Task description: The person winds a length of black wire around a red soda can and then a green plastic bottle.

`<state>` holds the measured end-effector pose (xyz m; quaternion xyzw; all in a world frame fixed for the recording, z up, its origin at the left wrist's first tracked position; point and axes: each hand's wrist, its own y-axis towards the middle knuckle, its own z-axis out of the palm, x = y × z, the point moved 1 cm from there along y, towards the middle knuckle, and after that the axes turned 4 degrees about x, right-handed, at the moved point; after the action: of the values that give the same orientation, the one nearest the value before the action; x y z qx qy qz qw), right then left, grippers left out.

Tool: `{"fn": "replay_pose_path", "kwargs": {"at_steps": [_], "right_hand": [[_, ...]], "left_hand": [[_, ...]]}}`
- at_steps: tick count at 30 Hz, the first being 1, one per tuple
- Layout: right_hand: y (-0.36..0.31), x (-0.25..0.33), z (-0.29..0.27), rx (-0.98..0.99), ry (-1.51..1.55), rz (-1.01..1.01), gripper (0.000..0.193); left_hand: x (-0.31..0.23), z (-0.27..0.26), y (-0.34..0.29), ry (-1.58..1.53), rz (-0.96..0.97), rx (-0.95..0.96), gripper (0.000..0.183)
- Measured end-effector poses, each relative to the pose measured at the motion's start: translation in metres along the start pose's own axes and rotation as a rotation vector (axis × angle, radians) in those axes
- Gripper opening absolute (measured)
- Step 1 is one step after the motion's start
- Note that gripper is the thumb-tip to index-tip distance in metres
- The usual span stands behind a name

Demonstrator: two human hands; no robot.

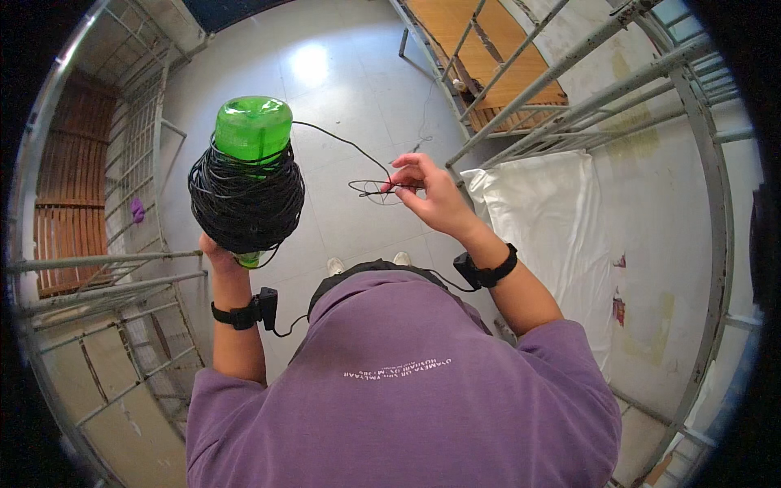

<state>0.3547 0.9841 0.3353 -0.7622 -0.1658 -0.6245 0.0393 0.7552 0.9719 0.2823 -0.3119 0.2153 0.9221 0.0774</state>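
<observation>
A green plastic bottle (254, 128) stands up on the left, its base end uppermost. Thick turns of thin black cord (246, 199) are wound around its middle. My left hand (215, 250) grips the narrow lower end, with most of its fingers hidden behind the coil. From the bottle's upper part a single strand runs across to my right hand (431, 193). There the fingers pinch the cord, and a few small loose loops hang beside the fingertips. A further thin line trails beyond that hand toward the floor.
Metal bunk frames (700, 187) flank me on both sides. A wooden bed board (488, 49) lies at the far right, with a white sheet (541, 220) nearer. Slatted boards (73, 171) and a purple item (137, 211) are at left. Pale floor tiles (350, 89) lie below.
</observation>
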Motion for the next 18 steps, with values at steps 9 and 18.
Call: {"fn": "replay_pose_path", "kwargs": {"at_steps": [9,18], "right_hand": [[0.001,0.015,-0.005,0.083,-0.189,-0.186,0.021],[-0.001,0.025,0.008,0.149,0.432,0.004,0.016]], "left_hand": [[0.000,0.063,0.033,0.065,-0.148,0.016,0.063],[0.013,0.093,0.049,0.440,-0.141,-0.252,0.068]]}}
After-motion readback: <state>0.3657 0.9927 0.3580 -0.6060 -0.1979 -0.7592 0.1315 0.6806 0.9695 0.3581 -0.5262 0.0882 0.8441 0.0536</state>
